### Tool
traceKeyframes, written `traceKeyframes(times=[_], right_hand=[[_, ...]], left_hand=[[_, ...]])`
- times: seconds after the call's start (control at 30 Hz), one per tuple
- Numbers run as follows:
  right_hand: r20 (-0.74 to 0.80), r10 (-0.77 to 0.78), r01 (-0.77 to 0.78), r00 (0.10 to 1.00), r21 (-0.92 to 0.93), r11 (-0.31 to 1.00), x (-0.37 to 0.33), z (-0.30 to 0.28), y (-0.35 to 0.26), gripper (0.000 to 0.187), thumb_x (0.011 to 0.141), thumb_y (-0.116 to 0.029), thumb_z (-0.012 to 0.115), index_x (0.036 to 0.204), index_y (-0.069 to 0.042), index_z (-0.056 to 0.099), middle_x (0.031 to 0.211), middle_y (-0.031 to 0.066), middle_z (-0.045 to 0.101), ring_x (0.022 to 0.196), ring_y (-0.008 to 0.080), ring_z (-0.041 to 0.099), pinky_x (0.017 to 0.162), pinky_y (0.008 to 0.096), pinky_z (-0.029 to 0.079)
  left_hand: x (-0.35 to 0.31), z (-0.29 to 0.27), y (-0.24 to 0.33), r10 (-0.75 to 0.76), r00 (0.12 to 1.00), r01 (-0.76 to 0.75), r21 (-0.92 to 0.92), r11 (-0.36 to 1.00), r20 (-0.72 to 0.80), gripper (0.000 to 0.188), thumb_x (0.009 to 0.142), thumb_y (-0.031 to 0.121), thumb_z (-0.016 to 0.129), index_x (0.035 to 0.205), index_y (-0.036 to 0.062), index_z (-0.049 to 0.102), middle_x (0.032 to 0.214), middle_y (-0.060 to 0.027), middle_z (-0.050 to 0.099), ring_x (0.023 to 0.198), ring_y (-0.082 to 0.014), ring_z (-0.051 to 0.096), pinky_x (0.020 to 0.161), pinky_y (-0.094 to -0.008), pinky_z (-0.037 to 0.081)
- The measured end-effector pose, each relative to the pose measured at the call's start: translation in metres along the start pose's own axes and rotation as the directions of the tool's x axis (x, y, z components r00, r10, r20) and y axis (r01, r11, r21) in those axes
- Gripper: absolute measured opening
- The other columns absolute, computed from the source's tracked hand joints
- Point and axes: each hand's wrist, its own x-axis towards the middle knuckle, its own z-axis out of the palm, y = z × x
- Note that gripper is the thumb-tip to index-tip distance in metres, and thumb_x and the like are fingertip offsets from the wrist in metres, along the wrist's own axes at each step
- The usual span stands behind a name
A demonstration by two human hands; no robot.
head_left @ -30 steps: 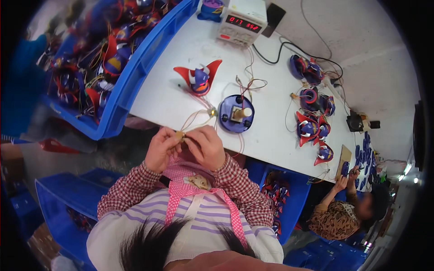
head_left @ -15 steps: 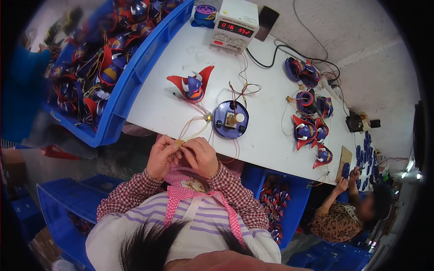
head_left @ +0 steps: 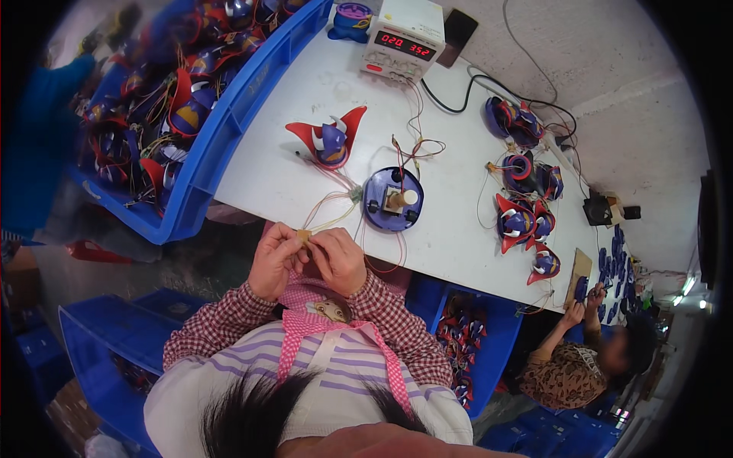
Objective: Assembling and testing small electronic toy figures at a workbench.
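Observation:
My left hand [head_left: 275,263] and my right hand [head_left: 341,261] meet at the table's near edge. Their fingertips pinch a small tan circuit board [head_left: 304,236] from both sides. Thin wires [head_left: 327,201] run from near it over the tabletop toward a second small board [head_left: 355,194] and a purple toy head with a red collar and white horns [head_left: 333,143]. Right of those wires lies a round purple base [head_left: 381,222], holding a white cylinder part, with a loop of dark and red wire behind it. Fingers partly cover the tan board.
A white power supply with a red display [head_left: 418,21] stands at the back beside a dark phone [head_left: 460,32]. A blue crate [head_left: 246,103] of toy heads flanks the left. More toy heads [head_left: 516,221] lie rightward. A co-worker [head_left: 569,374] sits at far right.
The red glow in the toy head's face and the light on the second small board have gone out. The power supply's display reads differently. Both hands keep their pinch; the view shifted slightly.

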Motion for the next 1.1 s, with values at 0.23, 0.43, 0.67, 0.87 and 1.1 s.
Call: traceKeyframes(times=[0.23, 0.43, 0.67, 0.87, 1.1], right_hand=[[-0.009, -0.010, 0.009, 1.000, -0.048, 0.999, 0.000, 0.003, 0.001, 0.023, 0.076, 0.006, 0.067, 0.097, 0.002, 0.061, 0.087, 0.0148, 0.061, 0.077, 0.0316, 0.059, 0.067, 0.0385, 0.049], [-0.009, -0.020, 0.019, 1.000, -0.053, 0.998, 0.002, 0.006, -0.001, 0.022, 0.076, 0.008, 0.067, 0.097, 0.001, 0.061, 0.088, 0.0152, 0.061, 0.077, 0.0321, 0.061, 0.067, 0.0380, 0.051], [0.002, -0.014, 0.014, 1.000, -0.073, 0.997, 0.000, 0.009, -0.001, 0.022, 0.076, 0.009, 0.066, 0.097, 0.001, 0.061, 0.088, 0.0155, 0.062, 0.076, 0.0320, 0.061, 0.066, 0.0373, 0.051], [0.029, -0.002, 0.005, 1.000, -0.115, 0.993, 0.015, 0.006, -0.006, 0.020, 0.081, 0.002, 0.068, 0.100, 0.001, 0.062, 0.090, 0.0166, 0.062, 0.077, 0.0327, 0.061, 0.066, 0.0382, 0.050], [0.042, 0.053, -0.044, 0.998, -0.179, 0.983, 0.002, -0.045, -0.023, 0.027, 0.080, 0.001, 0.071, 0.105, 0.003, 0.061, 0.093, 0.0170, 0.059, 0.075, 0.0284, 0.059, 0.064, 0.0362, 0.050]], left_hand=[[0.000, 0.006, 0.000, -0.020, 0.996, 0.019, -0.016, 1.000, -0.083, 0.006, 0.094, 0.010, 0.056, 0.089, 0.0075, 0.052, 0.079, -0.0041, 0.062, 0.064, -0.0083, 0.059, 0.051, -0.0189, 0.045], [-0.001, 0.009, 0.000, 0.002, 0.996, 0.000, 0.023, 1.000, -0.087, 0.009, 0.094, 0.014, 0.059, 0.091, 0.0082, 0.052, 0.079, -0.0033, 0.061, 0.066, -0.0090, 0.059, 0.052, -0.0191, 0.045], [-0.001, 0.008, -0.004, 0.037, 0.996, -0.036, 0.004, 0.999, -0.082, 0.010, 0.094, 0.014, 0.059, 0.091, 0.0077, 0.052, 0.081, -0.0025, 0.059, 0.067, -0.0080, 0.058, 0.053, -0.0191, 0.045], [0.018, 0.004, 0.009, 0.097, 0.994, -0.080, 0.254, 0.964, -0.054, 0.019, 0.093, 0.020, 0.063, 0.088, 0.0057, 0.052, 0.071, -0.0026, 0.059, 0.061, -0.0090, 0.057, 0.049, -0.0218, 0.043], [0.095, -0.017, 0.049, 0.567, 0.814, -0.367, 0.869, 0.330, 0.128, 0.018, 0.089, 0.017, 0.063, 0.089, 0.0025, 0.052, 0.069, -0.0101, 0.059, 0.064, -0.0275, 0.059, 0.058, -0.0363, 0.046]])
